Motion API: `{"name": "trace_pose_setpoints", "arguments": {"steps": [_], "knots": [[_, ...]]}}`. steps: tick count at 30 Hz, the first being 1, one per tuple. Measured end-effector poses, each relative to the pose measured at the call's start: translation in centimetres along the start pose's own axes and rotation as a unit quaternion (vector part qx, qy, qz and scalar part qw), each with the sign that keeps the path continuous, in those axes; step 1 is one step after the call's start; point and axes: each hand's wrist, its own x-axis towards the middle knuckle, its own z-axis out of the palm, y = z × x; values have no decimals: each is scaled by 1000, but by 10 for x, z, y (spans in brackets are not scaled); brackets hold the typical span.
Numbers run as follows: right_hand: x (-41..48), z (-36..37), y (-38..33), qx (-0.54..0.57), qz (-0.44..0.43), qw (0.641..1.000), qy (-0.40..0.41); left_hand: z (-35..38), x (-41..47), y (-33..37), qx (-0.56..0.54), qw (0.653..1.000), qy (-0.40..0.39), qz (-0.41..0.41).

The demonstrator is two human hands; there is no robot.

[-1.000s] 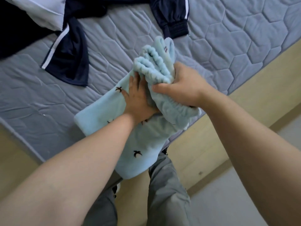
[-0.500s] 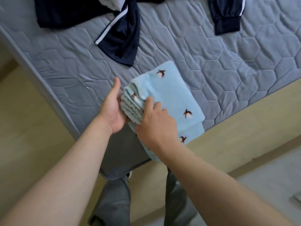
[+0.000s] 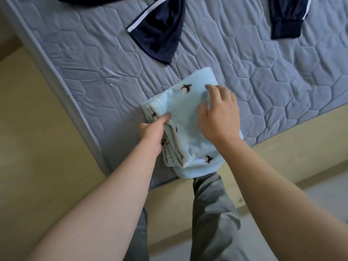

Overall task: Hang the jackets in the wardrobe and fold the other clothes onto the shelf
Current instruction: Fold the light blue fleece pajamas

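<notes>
A folded light-blue fleece garment with small dark bird motifs (image 3: 185,108) is lying on the grey quilted mattress (image 3: 90,72), at the mattress's near corner, with its lowest layer hanging slightly over the mattress edge. The person's left hand (image 3: 152,132) is gripping the stacked folded edges on the garment's left side, thumb clamped on top, while the other fingers are hiding under the layers. The right hand (image 3: 219,117) is resting flat on the garment's top, its fingers (image 3: 210,87) lying loosely bent and slightly apart, holding nothing. A navy jacket with white stripes (image 3: 160,34) is sprawling across the far part of the mattress, well apart from the garment.
</notes>
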Motion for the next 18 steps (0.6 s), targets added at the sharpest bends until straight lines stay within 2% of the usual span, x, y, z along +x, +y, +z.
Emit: {"name": "trace_pose_setpoints", "arguments": {"steps": [1, 6, 10, 12, 15, 18], "knots": [[8, 2, 4, -33, -11, 999, 12, 4, -2, -1, 25, 1000, -8, -7], [32, 37, 36, -99, -38, 987, -116, 25, -2, -19, 97, 994, -47, 25], [40, 61, 55, -112, -38, 986, -114, 25, 18, -35, 195, 978, -29, 66], [44, 67, 56, -120, -36, 986, -112, 24, 19, -35, 219, 971, -51, 79], [43, 66, 54, -130, -29, 985, -113, 20, 14, -31, 173, 980, -93, 39], [38, 52, 50, -75, -30, 991, -107, 13, 16, -30, 88, 990, -113, 8]]}}
